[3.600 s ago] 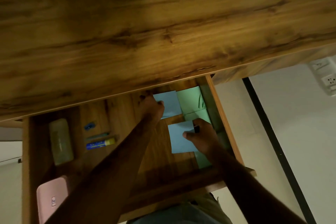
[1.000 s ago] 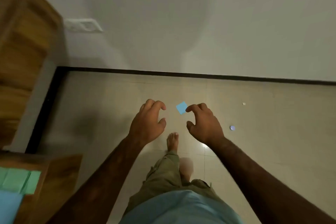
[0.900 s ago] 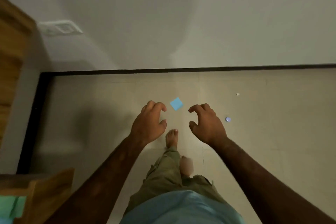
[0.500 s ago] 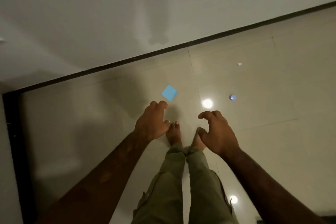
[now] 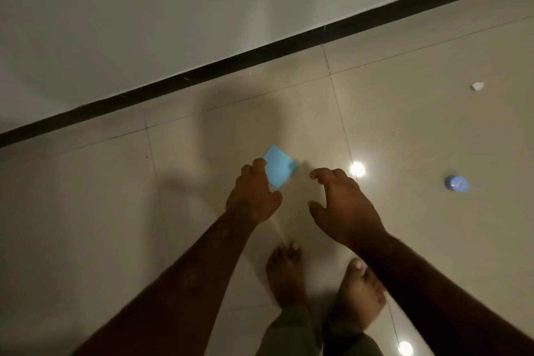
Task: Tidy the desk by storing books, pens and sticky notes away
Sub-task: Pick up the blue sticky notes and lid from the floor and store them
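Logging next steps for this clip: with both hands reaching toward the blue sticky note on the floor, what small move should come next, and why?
Probably lower the left hand and pinch the blue sticky note. The note lies flat on the floor tile, off the desk, and the left fingertips already overlap its near edge, while the right hand hovers open beside it. Neither hand holds anything.

View: off the open drawer and desk, now onto floor (image 5: pixel 101 211) and wall base. Hands: out of the drawer, lowered over the tiles. Left hand (image 5: pixel 252 196): fingertips now at the blue note (image 5: pixel 279 166). Right hand (image 5: pixel 342 205): spread, just beside it. Feet: closer to the note.
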Demonstrator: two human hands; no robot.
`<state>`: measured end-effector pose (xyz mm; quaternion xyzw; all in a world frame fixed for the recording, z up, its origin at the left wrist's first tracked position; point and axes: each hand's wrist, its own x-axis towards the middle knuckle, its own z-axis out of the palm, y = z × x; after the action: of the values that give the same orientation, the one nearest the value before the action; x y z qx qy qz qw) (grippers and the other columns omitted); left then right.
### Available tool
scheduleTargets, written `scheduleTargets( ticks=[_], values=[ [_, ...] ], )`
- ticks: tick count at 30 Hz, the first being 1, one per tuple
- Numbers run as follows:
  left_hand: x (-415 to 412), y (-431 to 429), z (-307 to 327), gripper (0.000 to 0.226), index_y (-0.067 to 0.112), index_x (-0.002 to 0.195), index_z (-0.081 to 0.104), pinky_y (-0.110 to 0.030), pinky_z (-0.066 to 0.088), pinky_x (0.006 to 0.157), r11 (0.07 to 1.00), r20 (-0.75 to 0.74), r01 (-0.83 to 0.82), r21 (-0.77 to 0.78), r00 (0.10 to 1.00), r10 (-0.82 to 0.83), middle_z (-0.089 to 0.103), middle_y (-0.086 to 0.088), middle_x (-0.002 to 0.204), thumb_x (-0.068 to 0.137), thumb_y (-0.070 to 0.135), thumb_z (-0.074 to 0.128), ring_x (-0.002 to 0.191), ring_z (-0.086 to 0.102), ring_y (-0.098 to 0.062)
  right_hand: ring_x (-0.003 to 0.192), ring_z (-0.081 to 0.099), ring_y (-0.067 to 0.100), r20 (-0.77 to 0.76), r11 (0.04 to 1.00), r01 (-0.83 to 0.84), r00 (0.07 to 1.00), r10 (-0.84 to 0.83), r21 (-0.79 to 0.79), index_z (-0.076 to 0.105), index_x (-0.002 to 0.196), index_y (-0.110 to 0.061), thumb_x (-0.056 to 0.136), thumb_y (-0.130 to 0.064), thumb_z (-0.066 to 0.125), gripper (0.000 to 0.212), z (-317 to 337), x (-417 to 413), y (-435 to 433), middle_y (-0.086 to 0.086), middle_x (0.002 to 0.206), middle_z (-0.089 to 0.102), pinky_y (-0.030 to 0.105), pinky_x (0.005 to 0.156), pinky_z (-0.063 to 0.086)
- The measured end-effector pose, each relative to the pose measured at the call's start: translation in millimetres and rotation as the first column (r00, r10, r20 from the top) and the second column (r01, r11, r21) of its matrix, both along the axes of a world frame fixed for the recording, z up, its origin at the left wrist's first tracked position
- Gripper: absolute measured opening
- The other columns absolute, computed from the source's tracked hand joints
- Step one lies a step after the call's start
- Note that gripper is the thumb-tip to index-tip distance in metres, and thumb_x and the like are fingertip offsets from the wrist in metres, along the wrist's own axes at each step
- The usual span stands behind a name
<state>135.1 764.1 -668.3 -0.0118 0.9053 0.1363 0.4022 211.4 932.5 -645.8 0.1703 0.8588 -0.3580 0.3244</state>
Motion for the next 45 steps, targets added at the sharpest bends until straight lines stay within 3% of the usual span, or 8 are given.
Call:
scheduleTargets(
  ticks=[12,19,23,28,33,39,42,45],
  values=[
    [-21,-18,-154,0.093,0.013,0.150,0.019,-0.048,0.050,0.090,0.968,-0.069,0.231,-0.101,0.969,-0.239,0.038,-0.012,0.137,0.079,0.036,0.074,0.122,0.045,-0.032,0.130,0.051,0.029,0.010,0.997,-0.009,1.000,0.008,0.082,0.035,0.154,-0.013,0.092,-0.036,0.074,0.077,-172,-51,-62,0.010,0.147,0.043,0.040,0.094,0.054],
    [-19,-20,-178,0.083,0.014,0.139,0.033,-0.039,0.049,0.083,0.924,-0.211,0.304,-0.234,0.912,-0.353,0.043,-0.010,0.130,0.072,0.034,0.078,0.117,0.045,-0.028,0.124,0.053,0.028,0.008,0.991,0.063,0.998,-0.064,0.114,0.048,0.138,-0.015,0.091,-0.026,0.073,0.055,-193,-50,-79,0.010,0.136,0.045,0.040,0.089,0.058],
    [-22,-21,-168,0.072,0.013,0.125,0.043,-0.039,0.046,0.081,0.958,-0.264,0.255,-0.131,0.922,-0.282,0.048,-0.009,0.124,0.069,0.039,0.080,0.112,0.048,-0.028,0.113,0.057,0.031,-0.008,0.991,0.133,0.991,-0.133,0.018,0.059,0.118,-0.012,0.093,-0.018,0.067,0.027,-189,-48,-74,0.011,0.124,0.053,0.044,0.088,0.056],
    [-20,13,-137,0.051,0.018,0.116,0.051,-0.027,0.045,0.070,0.947,-0.149,0.118,0.300,0.986,-0.075,0.060,-0.003,0.105,0.071,0.014,0.074,0.092,0.060,-0.021,0.082,0.065,0.026,-0.107,0.943,0.310,0.941,-0.322,-0.121,0.060,0.104,-0.011,0.095,-0.011,0.067,0.012,-164,-22,-44,0.004,0.091,0.066,0.040,0.074,0.056],
    [-1,93,-109,0.024,0.011,0.101,0.058,-0.022,0.042,0.069,0.887,-0.045,0.206,0.415,0.978,-0.206,0.062,-0.007,0.101,0.079,0.004,0.063,0.090,0.060,-0.021,0.083,0.055,0.016,-0.123,0.910,0.398,0.903,-0.411,-0.118,0.065,0.116,-0.005,0.095,-0.014,0.071,0.023,-130,18,16,0.008,0.101,0.071,0.027,0.077,0.042],
    [34,215,-97,0.021,0.016,0.094,0.054,-0.023,0.045,0.062,0.842,0.000,0.263,0.470,0.954,-0.298,0.060,-0.001,0.091,0.080,0.001,0.055,0.081,0.059,-0.018,0.084,0.061,0.021,-0.070,0.814,0.581,0.812,-0.579,-0.001,0.061,0.112,-0.018,0.094,-0.017,0.065,0.018,-109,66,120,-0.002,0.096,0.068,0.031,0.072,0.045],
    [55,267,-98,0.017,0.016,0.092,0.052,-0.034,0.052,0.071,0.842,-0.010,0.306,0.445,0.941,-0.337,0.061,-0.001,0.089,0.076,0.010,0.053,0.082,0.061,-0.023,0.098,0.064,0.020,-0.039,0.777,0.630,0.776,-0.630,-0.019,0.063,0.119,-0.021,0.082,-0.018,0.070,0.037,-102,88,161,-0.003,0.111,0.068,0.036,0.083,0.055],
    [74,305,-104,0.024,0.020,0.090,0.056,-0.033,0.046,0.071,0.884,0.060,0.268,0.382,0.948,-0.313,0.060,0.005,0.085,0.075,0.037,0.048,0.082,0.059,-0.021,0.122,0.057,0.023,-0.068,0.749,0.662,0.747,-0.662,-0.018,0.064,0.131,-0.021,0.064,-0.025,0.063,0.066,-106,110,195,0.002,0.130,0.061,0.040,0.101,0.052]
  ],
)
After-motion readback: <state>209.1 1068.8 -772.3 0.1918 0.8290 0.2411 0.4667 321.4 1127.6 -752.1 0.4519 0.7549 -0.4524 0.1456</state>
